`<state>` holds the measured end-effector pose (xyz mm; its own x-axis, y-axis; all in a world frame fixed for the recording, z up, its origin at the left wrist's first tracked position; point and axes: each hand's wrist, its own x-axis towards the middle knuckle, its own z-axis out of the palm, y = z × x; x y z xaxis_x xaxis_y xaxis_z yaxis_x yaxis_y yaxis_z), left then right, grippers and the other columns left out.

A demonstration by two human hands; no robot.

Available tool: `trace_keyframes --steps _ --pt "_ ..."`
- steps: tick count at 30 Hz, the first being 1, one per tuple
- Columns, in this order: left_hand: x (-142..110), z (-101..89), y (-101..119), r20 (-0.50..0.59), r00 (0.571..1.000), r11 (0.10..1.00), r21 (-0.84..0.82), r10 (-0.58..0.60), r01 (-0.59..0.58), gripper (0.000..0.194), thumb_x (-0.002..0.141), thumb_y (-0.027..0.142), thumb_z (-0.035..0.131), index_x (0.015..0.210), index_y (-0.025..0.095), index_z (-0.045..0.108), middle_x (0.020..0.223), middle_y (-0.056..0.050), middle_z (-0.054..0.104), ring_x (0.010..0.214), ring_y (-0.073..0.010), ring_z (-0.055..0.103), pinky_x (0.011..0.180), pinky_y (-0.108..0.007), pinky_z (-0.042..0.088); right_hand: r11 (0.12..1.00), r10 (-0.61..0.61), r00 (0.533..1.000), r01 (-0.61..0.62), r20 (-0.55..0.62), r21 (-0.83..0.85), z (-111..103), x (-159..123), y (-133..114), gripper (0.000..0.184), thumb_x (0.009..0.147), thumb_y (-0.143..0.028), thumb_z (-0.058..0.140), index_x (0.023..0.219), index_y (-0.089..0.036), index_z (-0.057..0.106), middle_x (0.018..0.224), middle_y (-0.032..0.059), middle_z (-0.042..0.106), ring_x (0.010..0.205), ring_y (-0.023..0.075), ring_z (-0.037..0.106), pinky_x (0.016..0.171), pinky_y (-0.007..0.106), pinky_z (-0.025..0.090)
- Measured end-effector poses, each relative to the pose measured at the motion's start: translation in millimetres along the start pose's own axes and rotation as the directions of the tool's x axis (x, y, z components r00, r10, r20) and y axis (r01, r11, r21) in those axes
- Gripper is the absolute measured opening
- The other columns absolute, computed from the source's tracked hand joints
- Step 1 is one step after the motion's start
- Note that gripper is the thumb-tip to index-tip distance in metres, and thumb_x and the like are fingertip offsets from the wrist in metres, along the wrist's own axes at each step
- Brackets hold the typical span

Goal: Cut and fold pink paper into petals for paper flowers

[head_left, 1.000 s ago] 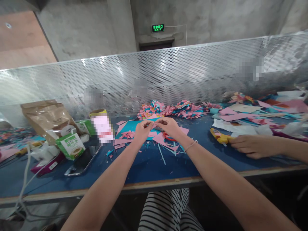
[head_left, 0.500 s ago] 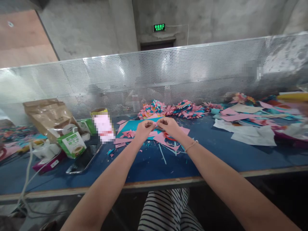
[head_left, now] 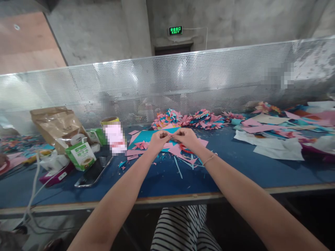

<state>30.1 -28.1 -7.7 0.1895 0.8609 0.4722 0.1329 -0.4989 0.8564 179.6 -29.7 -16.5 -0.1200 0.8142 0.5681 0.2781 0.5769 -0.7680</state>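
My left hand [head_left: 160, 140] and my right hand [head_left: 187, 136] meet above the paper, fingertips pinched together. Between them is a small piece of pink paper [head_left: 171, 135], mostly covered by the fingers. Beneath lie a blue paper sheet [head_left: 146, 136] and cut pink paper [head_left: 176, 150]. A pink paper flower [head_left: 142, 145] rests left of my left hand. Red scissors handles [head_left: 186, 149] show partly under my right wrist. Thin light-blue strips [head_left: 178, 167] and small scraps are scattered nearer to me.
Heaps of pink and blue paper flowers [head_left: 206, 119] stand behind my hands, before a perforated metal screen [head_left: 183, 75]. A phone [head_left: 94, 172], green-white box [head_left: 81, 155], paper bag [head_left: 59, 129] and tissue pack [head_left: 56, 174] stand left. White tissue [head_left: 281, 148] and paper sheets lie right.
The other person's hand and the yellow packet at the right have gone from there. My hands stay together, fingers shifting slightly on the pink paper. The view has turned slightly left.
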Motion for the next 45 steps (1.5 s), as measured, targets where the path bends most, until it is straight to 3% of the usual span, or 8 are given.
trace_keyframes --steps 6,10,20,27,33,37,45 --pt "-1.6 -0.1 1.6 -0.015 0.999 0.996 -0.08 -0.043 0.042 0.019 0.058 0.03 0.066 0.065 0.014 0.059 0.058 0.001 0.056 0.053 -0.0091 0.05 0.057 -0.025 0.043 0.993 0.034 0.998 -0.041 0.059 0.108 -2.0 2.4 4.9 0.024 0.064 -0.038 0.061 0.064 -0.014 0.064 0.055 0.0023 0.057 0.051 0.0107 0.05 0.049 0.023 0.039" --pt "-0.6 -0.9 -0.6 -0.041 0.998 0.995 -0.095 -0.042 0.038 0.021 0.057 0.033 0.068 0.062 0.014 0.059 0.055 0.001 0.054 0.052 -0.0091 0.049 0.054 -0.024 0.043 0.998 -0.008 0.998 0.004 0.06 0.066 -2.0 1.1 -0.4 0.023 0.067 -0.036 0.058 0.065 -0.014 0.063 0.056 0.0018 0.057 0.051 0.0098 0.048 0.05 0.023 0.038" --pt "-4.1 1.2 0.8 0.02 1.0 0.998 -0.064 0.012 -0.011 0.027 0.056 0.039 0.069 0.065 0.014 0.063 0.054 0.0 0.056 0.051 -0.0093 0.05 0.056 -0.026 0.044 0.991 -0.108 0.994 0.11 0.035 -0.075 -4.2 0.3 -3.0 0.018 0.071 -0.03 0.052 0.062 -0.015 0.057 0.056 -0.0012 0.052 0.051 0.0084 0.043 0.05 0.021 0.034" --pt "-0.8 -0.1 -3.2 -0.095 0.988 0.967 -0.233 -0.126 0.101 0.028 0.05 0.034 0.072 0.067 0.015 0.062 0.062 -0.001 0.059 0.059 -0.0113 0.054 0.057 -0.025 0.042 0.972 -0.205 0.976 0.194 -0.074 -0.134 -1.9 0.9 2.3 0.019 0.071 -0.025 0.054 0.086 -0.016 0.061 0.083 0.0055 0.062 0.075 0.0148 0.057 0.068 0.027 0.045" --pt "2.5 -2.9 -4.3 -0.177 0.966 0.964 -0.22 -0.191 0.15 0.019 0.05 0.028 0.07 0.064 0.016 0.065 0.054 0.002 0.055 0.052 -0.0075 0.045 0.049 -0.021 0.032 0.942 -0.277 0.96 0.263 -0.042 -0.209 -2.7 -0.3 -0.1 0.014 0.073 -0.023 0.055 0.082 -0.019 0.065 0.084 0.0055 0.063 0.076 0.0155 0.057 0.07 0.029 0.046" --pt "2.5 -2.4 -4.7 -0.148 0.976 0.962 -0.243 -0.162 0.123 0.017 0.05 0.027 0.07 0.061 0.015 0.064 0.045 0.004 0.047 0.044 -0.0055 0.035 0.045 -0.022 0.025 0.93 -0.303 0.952 0.286 -0.042 -0.231 -2.8 -1.2 -3.4 0.014 0.074 -0.026 0.055 0.08 -0.02 0.066 0.083 0.0055 0.063 0.077 0.0156 0.057 0.068 0.028 0.046" --pt "-0.5 -1.0 0.4 -0.086 0.98 0.943 -0.299 -0.181 0.148 0.018 0.048 0.027 0.072 0.057 0.015 0.063 0.046 0.004 0.045 0.045 -0.0047 0.035 0.044 -0.022 0.023 0.86 -0.432 0.9 0.391 -0.059 -0.327 -4.6 -1.8 -3.8 0.016 0.075 -0.018 0.052 0.08 -0.021 0.067 0.082 0.004 0.066 0.08 0.0156 0.057 0.076 0.029 0.043"
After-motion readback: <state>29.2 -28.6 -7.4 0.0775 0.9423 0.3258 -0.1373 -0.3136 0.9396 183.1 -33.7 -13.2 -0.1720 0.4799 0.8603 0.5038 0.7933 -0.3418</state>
